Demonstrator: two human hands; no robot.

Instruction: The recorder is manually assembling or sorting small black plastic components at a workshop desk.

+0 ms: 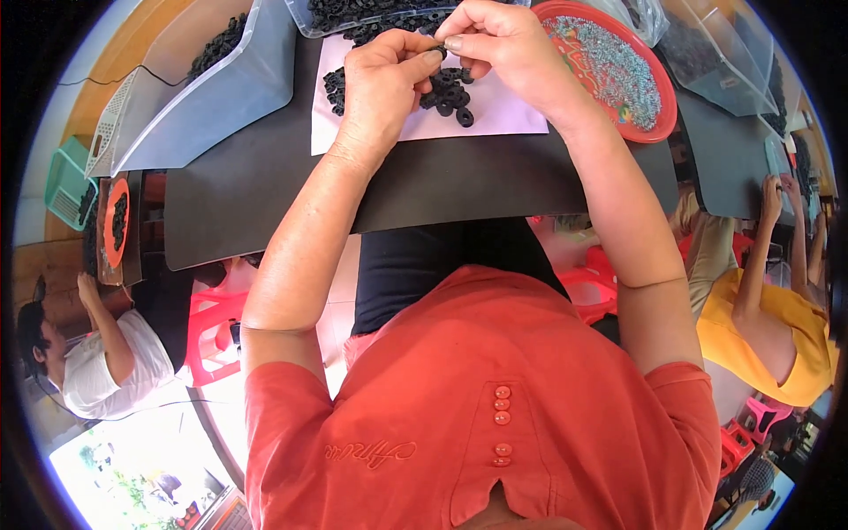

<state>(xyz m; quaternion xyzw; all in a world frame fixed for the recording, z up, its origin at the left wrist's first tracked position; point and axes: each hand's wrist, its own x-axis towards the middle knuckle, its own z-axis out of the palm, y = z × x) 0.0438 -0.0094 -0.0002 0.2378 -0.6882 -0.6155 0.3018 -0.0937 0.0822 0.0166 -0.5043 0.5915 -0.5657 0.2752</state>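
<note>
Over the table (495,181), one black ring (441,53) is sitting up between the two hands, just above the pale sheet. The left hand (389,88) is pinching it, thumb closed against forefinger. The right hand (499,44) is meeting it from the other side, thumb and fingertip closed together; whether they are gripping some tiny piece, I cannot tell.

Progress: this one ring is getting worked on and, by my reading, is not yet finished. Loose rings (446,99) are lying on the sheet (512,126) beneath the hands, with a smaller cluster (335,93) lying to the left. Which are done and which are waiting, I cannot tell; nothing is visibly marking them apart.

Plenty seems to be remaining. Small pale-blue bits (618,75) are covering much of the red tray (669,106) at right, presumably parts for the rings. Beyond the sheet, a clear tub (305,19) is holding many more black pieces, and the large bin (238,102) at left is holding another dark heap (219,46).
</note>
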